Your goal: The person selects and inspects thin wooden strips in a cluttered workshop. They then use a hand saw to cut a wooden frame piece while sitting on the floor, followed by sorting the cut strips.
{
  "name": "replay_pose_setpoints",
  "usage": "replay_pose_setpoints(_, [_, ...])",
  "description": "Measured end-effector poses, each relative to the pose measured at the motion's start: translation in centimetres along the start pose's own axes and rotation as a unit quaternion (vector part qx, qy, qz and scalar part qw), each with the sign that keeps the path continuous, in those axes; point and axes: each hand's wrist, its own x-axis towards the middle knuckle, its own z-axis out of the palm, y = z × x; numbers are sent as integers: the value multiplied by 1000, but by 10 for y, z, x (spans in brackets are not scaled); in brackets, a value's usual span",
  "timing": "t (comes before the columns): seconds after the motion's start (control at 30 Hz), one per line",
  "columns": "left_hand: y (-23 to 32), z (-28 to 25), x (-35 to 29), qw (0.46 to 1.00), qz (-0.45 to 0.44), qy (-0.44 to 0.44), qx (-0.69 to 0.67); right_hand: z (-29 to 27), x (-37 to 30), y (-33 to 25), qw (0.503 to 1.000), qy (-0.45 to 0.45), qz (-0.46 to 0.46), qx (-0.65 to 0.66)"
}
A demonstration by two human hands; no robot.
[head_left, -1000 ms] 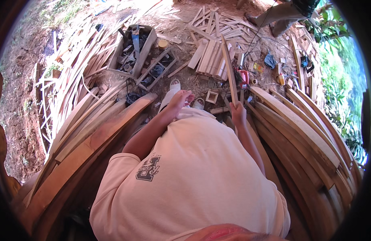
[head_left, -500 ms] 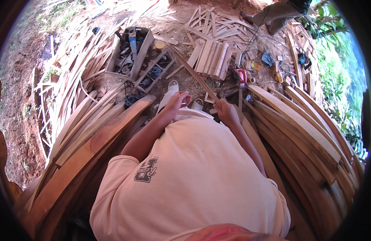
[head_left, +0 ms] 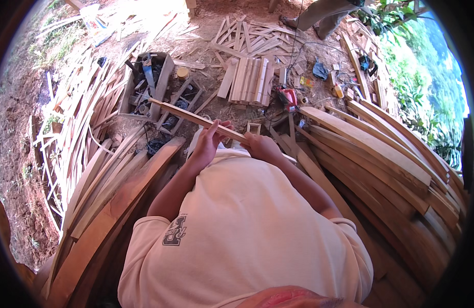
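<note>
1. Reddish, chip-strewn bare ground [head_left: 206, 84] spreads out in bright daylight, with green foliage [head_left: 419, 77] along the right side.
2. A long, narrow wooden strip [head_left: 186, 117] is in front of the person's waist, slanting from upper left down toward the right.
3. The right hand [head_left: 262, 148] is clamped on the strip's near end, its back facing up.
4. The left hand [head_left: 207, 143] meets the strip farther along, fingers touching it; I cannot tell whether they grip it.
5. Just beyond the hands lies a small square wooden frame [head_left: 254, 128].
6. Past the strip's far end stands an open wooden toolbox [head_left: 166, 77] holding a blue tool [head_left: 148, 72], with a yellow-topped tub [head_left: 183, 73] beside it.
7. Farther out, short boards [head_left: 247, 81] lie side by side.
8. Long planks flank the person, left [head_left: 111, 210] and right [head_left: 373, 149].
9. At the top, another person's leg [head_left: 324, 15] shows.
</note>
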Motion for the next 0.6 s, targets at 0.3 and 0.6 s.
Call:
replay_pose_setpoints(0.3, [18, 3, 12, 999, 18, 41, -7, -19, 38, -21, 1000, -14, -17, -10])
replay_pose_setpoints(0.6, [77, -1, 32, 983, 112, 144, 8, -16, 140, -83, 997, -65, -49, 11])
